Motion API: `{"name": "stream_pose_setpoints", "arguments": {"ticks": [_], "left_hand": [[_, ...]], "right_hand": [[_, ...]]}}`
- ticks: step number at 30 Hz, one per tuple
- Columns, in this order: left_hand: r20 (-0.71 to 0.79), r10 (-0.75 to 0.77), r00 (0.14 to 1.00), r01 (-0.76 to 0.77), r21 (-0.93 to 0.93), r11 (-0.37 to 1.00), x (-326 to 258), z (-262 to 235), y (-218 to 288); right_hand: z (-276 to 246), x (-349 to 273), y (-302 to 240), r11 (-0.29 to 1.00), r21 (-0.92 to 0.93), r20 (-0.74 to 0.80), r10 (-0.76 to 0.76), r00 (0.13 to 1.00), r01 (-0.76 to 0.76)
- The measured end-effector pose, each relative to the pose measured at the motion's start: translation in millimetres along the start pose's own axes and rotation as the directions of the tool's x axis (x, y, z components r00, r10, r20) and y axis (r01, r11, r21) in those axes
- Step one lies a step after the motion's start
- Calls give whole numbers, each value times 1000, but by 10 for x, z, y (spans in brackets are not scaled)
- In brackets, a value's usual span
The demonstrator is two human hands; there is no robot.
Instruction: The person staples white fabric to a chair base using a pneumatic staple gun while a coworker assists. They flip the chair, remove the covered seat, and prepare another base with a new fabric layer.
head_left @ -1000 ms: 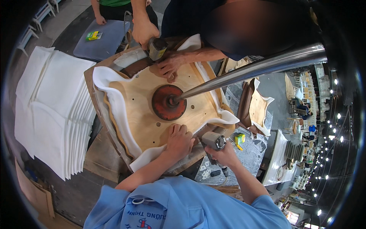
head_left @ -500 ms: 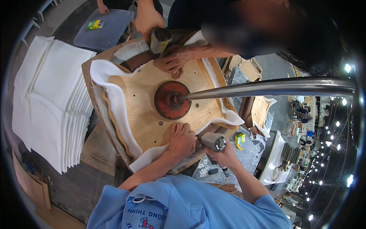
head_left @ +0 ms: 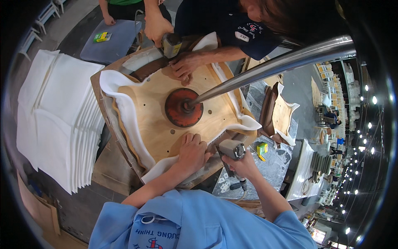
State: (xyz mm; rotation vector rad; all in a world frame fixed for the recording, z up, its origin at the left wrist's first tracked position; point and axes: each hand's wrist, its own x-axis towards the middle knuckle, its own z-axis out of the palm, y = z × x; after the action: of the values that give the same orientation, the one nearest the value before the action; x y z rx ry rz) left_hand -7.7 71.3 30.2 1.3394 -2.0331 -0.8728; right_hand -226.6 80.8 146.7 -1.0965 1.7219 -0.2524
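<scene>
A wooden panel [head_left: 149,114] lies in front of me, edged with white foam padding [head_left: 139,145] and brown cover material [head_left: 150,68]. On its middle presses a round red disc [head_left: 173,108] at the end of a metal pole [head_left: 269,68]. My left hand [head_left: 192,152] rests on the near edge, its bent fingers pressed together on the wood; whatever they pinch is hidden. My right hand [head_left: 241,166] grips a staple gun [head_left: 231,148] beside the near right edge. Opposite, a co-worker's hand holds another staple gun [head_left: 171,45], while their other hand [head_left: 183,67] presses the far edge.
A tall stack of white foam sheets [head_left: 54,128] stands at the left. To the right, a second padded panel [head_left: 282,112] and a green-and-yellow box [head_left: 262,148] lie on a plastic-covered table [head_left: 273,166]. Another person's hand [head_left: 109,20] shows beyond a grey seat pad [head_left: 97,47].
The view has shifted slightly, and the co-worker's head has moved up and away from the panel. My right hand and its staple gun have barely moved; my left hand stays on the near edge.
</scene>
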Motion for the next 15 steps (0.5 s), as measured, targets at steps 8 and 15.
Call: {"name": "stream_pose_setpoints", "arguments": {"ticks": [8,15], "left_hand": [[-95,-83,992,77,-69,995,-7,184,-35],[-121,-72,990,60,-104,993,-2,201,-49]], "right_hand": [[90,-33,6,999,-22,13,-23,1000,24],[93,17,-8,997,-74,52,25,998,-21]]}}
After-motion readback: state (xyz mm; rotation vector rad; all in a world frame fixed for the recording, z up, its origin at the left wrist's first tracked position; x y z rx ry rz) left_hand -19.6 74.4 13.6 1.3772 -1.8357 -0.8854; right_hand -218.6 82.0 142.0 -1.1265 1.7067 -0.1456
